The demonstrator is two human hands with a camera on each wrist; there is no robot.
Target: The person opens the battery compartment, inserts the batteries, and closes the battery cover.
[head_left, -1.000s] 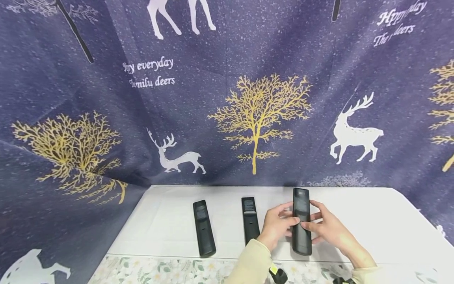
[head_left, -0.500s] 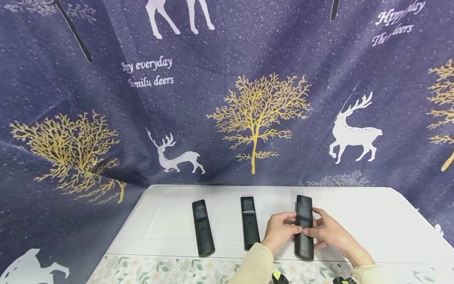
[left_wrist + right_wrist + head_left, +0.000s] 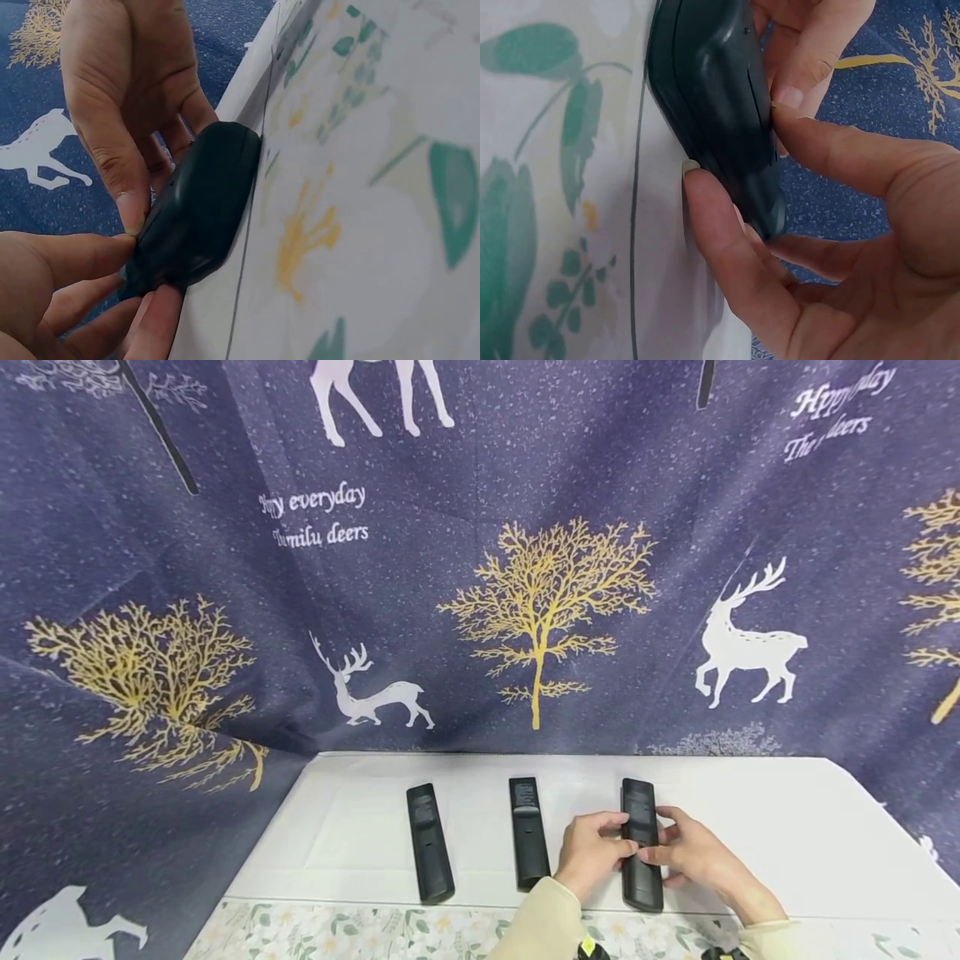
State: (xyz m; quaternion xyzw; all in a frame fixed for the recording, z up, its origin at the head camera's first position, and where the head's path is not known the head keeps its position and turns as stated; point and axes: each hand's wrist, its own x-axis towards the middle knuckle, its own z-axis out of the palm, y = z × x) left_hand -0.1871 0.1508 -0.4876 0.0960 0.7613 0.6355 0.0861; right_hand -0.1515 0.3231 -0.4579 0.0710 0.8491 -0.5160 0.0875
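A black remote control (image 3: 642, 887) lies between both hands at the right of the white table, its back face up. My left hand (image 3: 592, 850) grips its left edge, with the thumb on the back face. From the right side my right hand (image 3: 696, 853) holds it too, its thumb meeting the left one near the battery cover. Both wrist views show fingers around the sides of the remote control (image 3: 206, 199), and thumb tips pressing near a seam on the remote control (image 3: 720, 97). Whether it touches the table cannot be told.
Two more black remote controls lie back up to the left: a middle remote control (image 3: 529, 837) near my left wrist and a left remote control (image 3: 431, 847), slightly slanted. A floral cloth strip (image 3: 337, 935) runs along the front of the white table (image 3: 337, 827). A blue deer-print curtain (image 3: 480, 468) hangs behind.
Both hands have brought the remote control down and toward the table's front. The thumbs stay on its back face. The other two remote controls have not moved.
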